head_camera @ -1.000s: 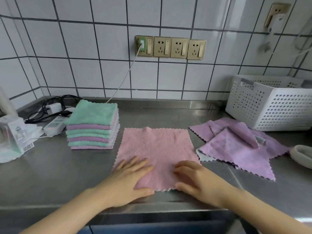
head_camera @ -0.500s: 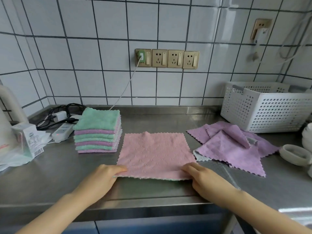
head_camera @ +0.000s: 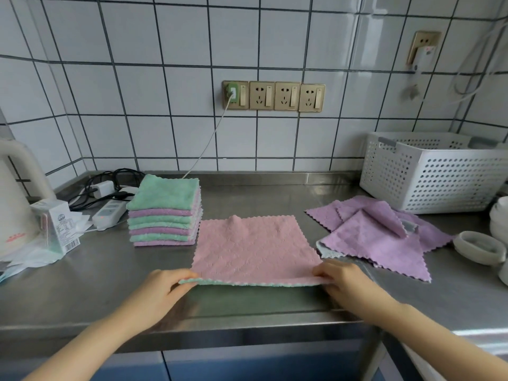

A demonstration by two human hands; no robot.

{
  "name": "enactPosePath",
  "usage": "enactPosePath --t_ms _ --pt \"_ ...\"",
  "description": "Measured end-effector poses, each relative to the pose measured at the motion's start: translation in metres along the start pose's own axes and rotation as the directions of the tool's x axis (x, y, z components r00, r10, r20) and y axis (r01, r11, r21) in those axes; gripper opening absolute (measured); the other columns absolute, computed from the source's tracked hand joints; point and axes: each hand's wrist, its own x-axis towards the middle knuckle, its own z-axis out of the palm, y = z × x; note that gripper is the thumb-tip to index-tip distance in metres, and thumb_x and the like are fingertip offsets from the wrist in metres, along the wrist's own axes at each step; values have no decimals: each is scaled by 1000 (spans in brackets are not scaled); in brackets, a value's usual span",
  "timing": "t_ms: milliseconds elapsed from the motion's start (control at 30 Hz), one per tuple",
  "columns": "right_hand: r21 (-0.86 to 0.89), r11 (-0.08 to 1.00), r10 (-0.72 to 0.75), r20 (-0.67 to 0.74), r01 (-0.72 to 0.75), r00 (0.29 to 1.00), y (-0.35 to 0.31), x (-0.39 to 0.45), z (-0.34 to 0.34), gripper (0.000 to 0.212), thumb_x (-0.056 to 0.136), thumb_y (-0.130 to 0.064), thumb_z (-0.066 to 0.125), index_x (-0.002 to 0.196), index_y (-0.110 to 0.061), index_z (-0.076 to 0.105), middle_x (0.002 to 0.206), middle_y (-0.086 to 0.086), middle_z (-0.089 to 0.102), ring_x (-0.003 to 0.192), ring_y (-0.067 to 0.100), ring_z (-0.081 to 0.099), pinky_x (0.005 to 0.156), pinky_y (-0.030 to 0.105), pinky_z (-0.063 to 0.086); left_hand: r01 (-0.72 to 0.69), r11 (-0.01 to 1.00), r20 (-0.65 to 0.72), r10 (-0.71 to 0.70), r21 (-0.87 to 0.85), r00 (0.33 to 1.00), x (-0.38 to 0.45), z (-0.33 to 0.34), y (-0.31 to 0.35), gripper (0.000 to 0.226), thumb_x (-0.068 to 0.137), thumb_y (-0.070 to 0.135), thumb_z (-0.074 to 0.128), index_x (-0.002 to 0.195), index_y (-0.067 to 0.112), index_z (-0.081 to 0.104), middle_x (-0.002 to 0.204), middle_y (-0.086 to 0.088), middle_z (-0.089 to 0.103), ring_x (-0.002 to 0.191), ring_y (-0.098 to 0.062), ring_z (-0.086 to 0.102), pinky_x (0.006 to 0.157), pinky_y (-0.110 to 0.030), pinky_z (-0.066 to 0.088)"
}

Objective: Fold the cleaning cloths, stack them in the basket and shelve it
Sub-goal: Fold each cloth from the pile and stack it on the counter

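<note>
Pinching the pink cloth's [head_camera: 254, 250] near corners, left hand [head_camera: 162, 291] and right hand [head_camera: 347, 284] lift its edge.

A kitchen: a stainless steel counter [head_camera: 82, 270] runs beneath a white tiled wall [head_camera: 165, 64], a row of sockets [head_camera: 273, 95] above it, a kettle [head_camera: 13, 202] at its left end

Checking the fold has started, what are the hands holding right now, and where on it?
Both hands hold the square pink cleaning cloth: left hand pinches its near-left corner, right hand its near-right corner, near edge lifted off the steel counter.
</note>
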Motion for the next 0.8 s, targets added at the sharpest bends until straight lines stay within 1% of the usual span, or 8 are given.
enactPosePath --t_ms 133,233,333,400,467,567,667,800 --pt "327 941 112 -78 -81 991 -7 -15 -26 8 84 -15 65 76 -16 69 68 -9 64 60 5 55 58 17 42 21 972 -39 -31 -236 999 -14 -10 7 23 85 48 62 77 28 71 71 12 68 64 3 53 65 -21 45" --pt "635 768 190 -98 -86 977 -14 -10 -38 30 86 -19 68 74 7 60 59 4 47 54 10 39 51 22 30 99 845 -132 -196 -525 972 -7 -13 21 16 82 18 67 70 12 73 68 0 72 65 -8 61 64 -19 45" --pt "780 607 345 -84 -154 935 -14 19 -37 27 88 -23 65 85 4 66 69 14 59 66 15 55 61 31 44 192 745 -135 -354 -639 925 21 -7 18 20 81 25 72 80 5 72 80 -13 72 72 -25 62 68 -38 43" --pt "806 544 449 -45 -233 893 -9 46 -28 25 89 -24 64 87 1 67 70 8 59 64 12 55 55 25 44 259 754 -136 -418 -604 898 45 -1 12 31 74 35 71 76 4 68 73 -12 64 68 -21 56 66 -35 38" --pt "768 547 531 -12 -332 847 0 69 -12 24 89 -22 63 76 -2 65 62 0 52 52 9 45 45 18 34 301 787 -176 -454 -538 874 63 10 6 26 77 27 69 61 9 59 61 -8 48 61 -17 44 62 -32 29" --pt "631 599 640 -6 -494 768 13 85 17 38 88 -20 64 56 -15 45 52 -3 40 49 11 35 48 23 30 388 855 -251 -482 -344 839 78 27 -10 38 80 18 68 51 14 44 51 -4 33 53 -17 31 56 -31 20" --pt "521 682 657 -128 -514 743 17 84 29 46 88 -23 62 54 -16 32 50 0 33 51 15 31 49 30 24 432 881 -319 -472 -190 822 82 32 -16 28 86 18 62 66 0 57 52 -4 45 53 -23 41 53 -31 29" --pt "484 724 635 -190 -491 749 18 87 34 38 92 -23 58 60 -11 40 51 1 40 51 17 36 49 30 27 369 920 -383 -392 -136 836 86 34 -15 19 94 20 52 83 4 54 60 -5 50 63 -27 47 57 -35 30"
